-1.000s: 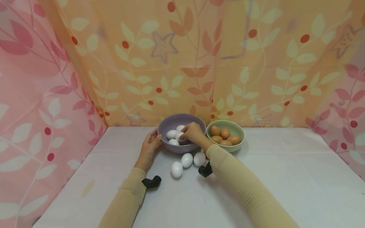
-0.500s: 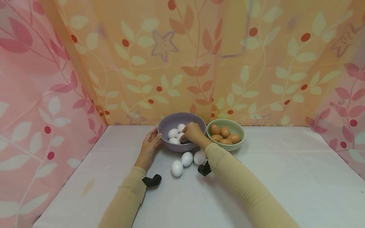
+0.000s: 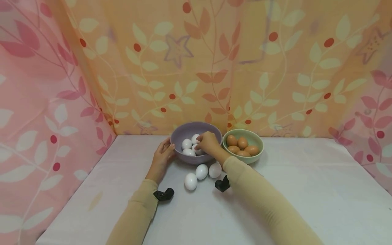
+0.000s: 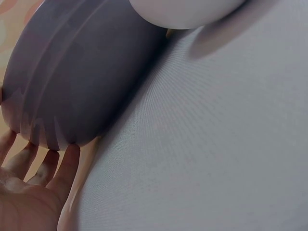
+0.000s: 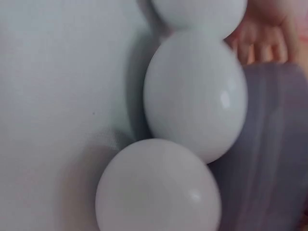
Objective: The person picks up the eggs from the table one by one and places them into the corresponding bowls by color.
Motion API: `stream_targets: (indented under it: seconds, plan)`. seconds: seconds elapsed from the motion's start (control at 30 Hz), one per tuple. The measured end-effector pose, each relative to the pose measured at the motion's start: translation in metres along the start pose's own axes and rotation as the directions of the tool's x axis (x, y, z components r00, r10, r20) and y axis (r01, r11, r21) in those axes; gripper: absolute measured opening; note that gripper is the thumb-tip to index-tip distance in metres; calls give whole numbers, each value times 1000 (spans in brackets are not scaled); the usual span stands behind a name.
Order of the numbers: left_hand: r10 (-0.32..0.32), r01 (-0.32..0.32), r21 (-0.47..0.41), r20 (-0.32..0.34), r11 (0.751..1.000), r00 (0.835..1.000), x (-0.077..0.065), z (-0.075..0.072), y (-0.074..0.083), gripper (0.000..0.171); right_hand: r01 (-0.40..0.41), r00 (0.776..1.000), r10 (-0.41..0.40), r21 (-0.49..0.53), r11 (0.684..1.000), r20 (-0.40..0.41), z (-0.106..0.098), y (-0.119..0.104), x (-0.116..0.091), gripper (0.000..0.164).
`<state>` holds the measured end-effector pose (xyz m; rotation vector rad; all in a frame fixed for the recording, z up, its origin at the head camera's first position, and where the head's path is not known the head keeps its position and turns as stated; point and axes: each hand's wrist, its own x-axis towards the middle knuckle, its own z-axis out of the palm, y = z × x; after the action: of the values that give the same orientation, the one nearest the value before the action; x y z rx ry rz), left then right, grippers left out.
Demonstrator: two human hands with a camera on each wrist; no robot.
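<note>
A purple bowl [image 3: 180, 131] stands at the back of the table with several white eggs [image 3: 187, 144] inside. My left hand [image 3: 161, 157] is at its left side; in the left wrist view the fingertips [image 4: 72, 150] press on the outer wall with the fingers nearly straight. My right hand [image 3: 210, 143] reaches over the near right rim into the bowl, its fingers bent on a white egg [image 3: 199, 150] low among the others. The hand covers part of that egg. Three more white eggs [image 3: 191, 181] lie on the table in front of the bowl.
Right of the purple bowl, close against it, stands a pale green bowl [image 3: 259, 143] with several brown eggs [image 3: 243, 143]. A white cloth covers the table [image 3: 306, 190]. Patterned curtains [image 3: 196, 68] hang behind and at both sides.
Inside the purple bowl the white eggs have shifted slightly, and the one under my right fingers has settled lower and to the right. My left hand stays at the bowl's side.
</note>
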<state>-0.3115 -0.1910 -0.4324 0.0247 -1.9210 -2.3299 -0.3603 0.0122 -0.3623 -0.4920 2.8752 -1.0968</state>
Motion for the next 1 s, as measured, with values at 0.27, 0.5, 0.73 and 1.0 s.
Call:
stream_targets:
  seconds: [0.27,0.5,0.73,1.0]
  plan:
    - [6,-6,-2,4,1000,1000,-2,-1,1,54,69,997,-78,266,962,23,-17,-12,-41,45]
    - [-6,6,-9,1,1000,1000,-1,0,1,54,83,994,-105,372,925,38,-18,-4,-76,39]
    - [-8,8,-1,3,1000,1000,0,0,0,54,67,996,-90,465,883,27,-17,-1,-96,42]
    - [-1,1,6,-1,1000,1000,0,0,0,54,11,999,-30,393,919,42,-11,2,-112,41]
